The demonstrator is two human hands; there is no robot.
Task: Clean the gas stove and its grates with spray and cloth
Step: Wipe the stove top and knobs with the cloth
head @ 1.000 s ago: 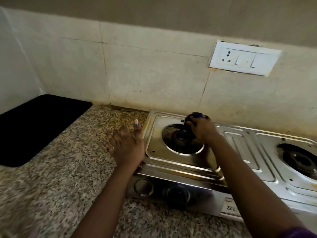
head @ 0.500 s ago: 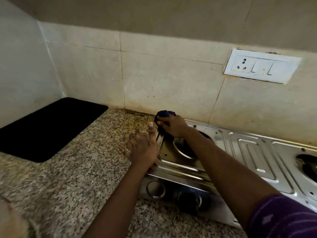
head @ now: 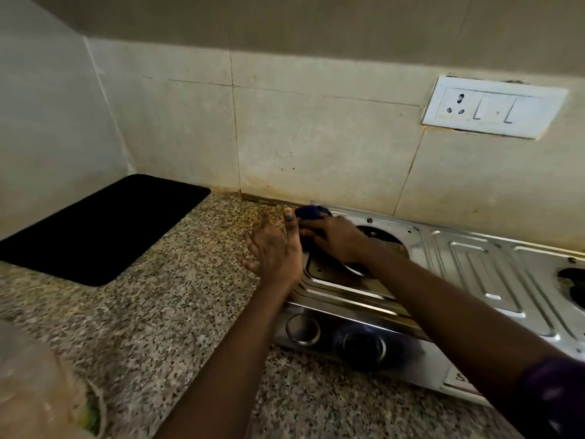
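Note:
A stainless steel gas stove [head: 468, 274] stands on the granite counter [head: 152, 312] against the tiled wall, with no grates on it. My right hand [head: 335, 237] grips a dark blue cloth [head: 311, 213] and presses it on the stove's far left corner, beside the left burner [head: 376, 234]. My left hand [head: 273, 248] rests against the stove's left edge with its fingers spread and its thumb up. The right burner [head: 573, 280] shows at the frame's right edge. No spray bottle is in view.
A black mat [head: 101, 226] lies on the counter at the left, in the wall corner. A white socket and switch plate [head: 493, 107] sits on the wall above the stove. Two knobs [head: 362, 345] face me on the stove's front. A blurred pale object [head: 34, 384] fills the bottom left.
My right hand has slid the cloth from the left burner's rim to the stove's far left corner. My left hand stays at the stove's left edge. The view has shifted left.

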